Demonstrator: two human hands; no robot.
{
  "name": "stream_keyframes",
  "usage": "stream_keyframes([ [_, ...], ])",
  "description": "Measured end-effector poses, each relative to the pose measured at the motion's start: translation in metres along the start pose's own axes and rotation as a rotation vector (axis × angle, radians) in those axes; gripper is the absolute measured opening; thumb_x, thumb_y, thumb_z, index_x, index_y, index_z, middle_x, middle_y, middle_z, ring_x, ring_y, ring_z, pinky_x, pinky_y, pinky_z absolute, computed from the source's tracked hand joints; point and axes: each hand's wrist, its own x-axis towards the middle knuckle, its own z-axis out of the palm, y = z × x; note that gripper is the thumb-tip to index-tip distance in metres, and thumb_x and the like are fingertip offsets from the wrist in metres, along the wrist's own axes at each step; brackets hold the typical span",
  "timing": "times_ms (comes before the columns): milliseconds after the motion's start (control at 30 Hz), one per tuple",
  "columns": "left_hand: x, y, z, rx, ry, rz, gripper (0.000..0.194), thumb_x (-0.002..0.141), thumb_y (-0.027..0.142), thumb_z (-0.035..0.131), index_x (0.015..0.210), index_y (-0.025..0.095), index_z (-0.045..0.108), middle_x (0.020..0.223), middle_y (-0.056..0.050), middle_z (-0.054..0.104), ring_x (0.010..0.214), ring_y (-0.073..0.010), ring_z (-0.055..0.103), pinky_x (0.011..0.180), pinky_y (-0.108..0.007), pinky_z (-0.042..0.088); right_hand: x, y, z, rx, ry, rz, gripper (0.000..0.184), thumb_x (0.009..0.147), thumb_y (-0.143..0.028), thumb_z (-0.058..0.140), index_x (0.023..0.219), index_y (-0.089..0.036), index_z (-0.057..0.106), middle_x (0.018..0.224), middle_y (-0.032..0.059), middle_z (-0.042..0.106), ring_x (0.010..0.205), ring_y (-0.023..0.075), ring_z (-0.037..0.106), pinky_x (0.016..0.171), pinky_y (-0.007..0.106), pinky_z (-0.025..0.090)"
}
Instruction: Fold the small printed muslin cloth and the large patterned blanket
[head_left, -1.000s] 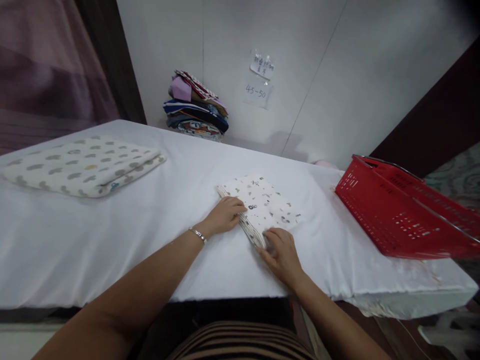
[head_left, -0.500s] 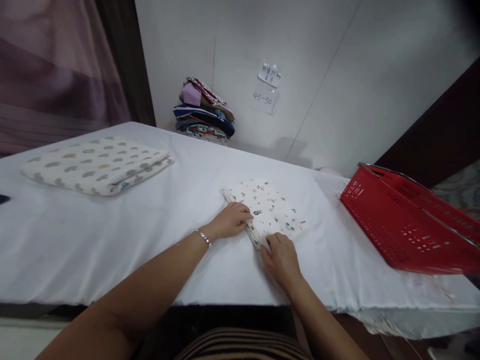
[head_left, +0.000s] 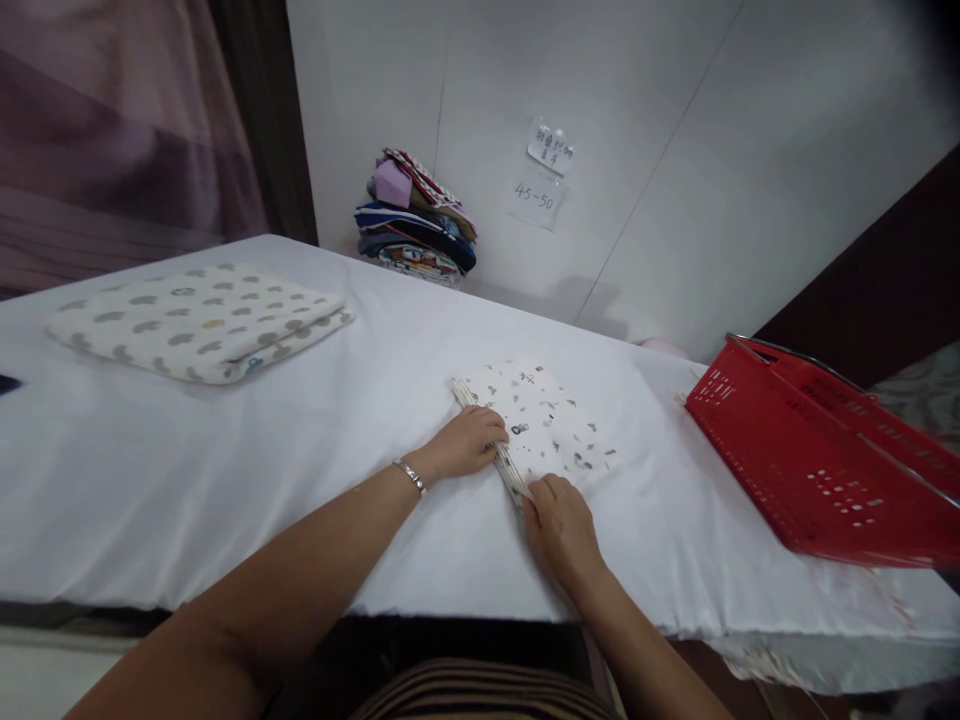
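Lying on one white-covered table [head_left: 435,550], near its front edge and between both hands: small folded cloth [head_left: 544,415], one, white with scattered small grey and dark marks; layers gathered along the edge facing the person, too fine and too covered by fingers to count; far-right border pale against the white cover, hard to make out.

Hands, two; left hand [head_left: 469,440], fingers bent over the middle of the layered edge, thumb mostly hidden, cannot tell whether pinching or only pressing; right hand [head_left: 562,525], fingers curled in, pinching the near end of the same edge, fingertips partly out of sight; bracelet [head_left: 410,477], one, silver-coloured, on the left wrist; striped garment [head_left: 480,690], one, cut off at the bottom.

To the left, well apart: larger folded cloth [head_left: 180,325], one, white with many grey rounded shapes, one yellow mark and one blue mark; dark object [head_left: 9,384], one, cut off at the left, too little showing to identify.

To the right: red basket [head_left: 795,460], one, with pierced sides, cut off at the right, bottom of the inside hidden.

Beyond, by the wall [head_left: 637,80]: stack of fabrics [head_left: 420,225], one, layers overlapping and not countable; handwritten papers [head_left: 536,200], two, the lower reading 45-50, the upper too blurred to read; pinkish curtain [head_left: 127,130], one, cut off at top left.
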Motion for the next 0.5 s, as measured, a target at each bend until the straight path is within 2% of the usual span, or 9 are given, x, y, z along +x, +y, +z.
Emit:
stream_keyframes([
  [133, -0.001, 0.0, 0.0, 0.002, 0.02, 0.015, 0.027, 0.073, 0.008, 0.052, 0.091, 0.023, 0.064, 0.098, -0.002, 0.061, 0.096, -0.0172, 0.053, 0.094, -0.036, 0.035, 0.004, 0.0, -0.004, -0.019, -0.036, 0.045, 0.011, 0.086, -0.023, 0.043, 0.079, -0.019, 0.051, 0.076, 0.0061, 0.054, 0.072, 0.0195, 0.048, 0.062, 0.03, 0.033],
  [333, -0.003, -0.005, -0.004, 0.028, 0.071, 0.032, 0.028, 0.073, 0.008, 0.052, 0.095, 0.022, 0.063, 0.102, -0.003, 0.061, 0.1, -0.0175, 0.052, 0.094, -0.035, 0.038, 0.02, -0.006, -0.014, -0.037, -0.27, 0.174, 0.013, 0.087, -0.029, 0.046, 0.089, -0.018, 0.052, 0.085, 0.0051, 0.06, 0.077, 0.0177, 0.054, 0.059, 0.026, 0.03],
  [500, -0.004, -0.012, -0.004, 0.062, 0.092, 0.009, 0.03, 0.074, 0.008, 0.051, 0.099, 0.022, 0.061, 0.106, -0.004, 0.06, 0.102, -0.0183, 0.052, 0.093, -0.037, 0.038, 0.023, -0.003, -0.01, -0.013, -0.286, 0.181, 0.014, 0.089, -0.03, 0.044, 0.088, -0.018, 0.052, 0.083, 0.0044, 0.061, 0.075, 0.0174, 0.055, 0.058, 0.026, 0.028],
])
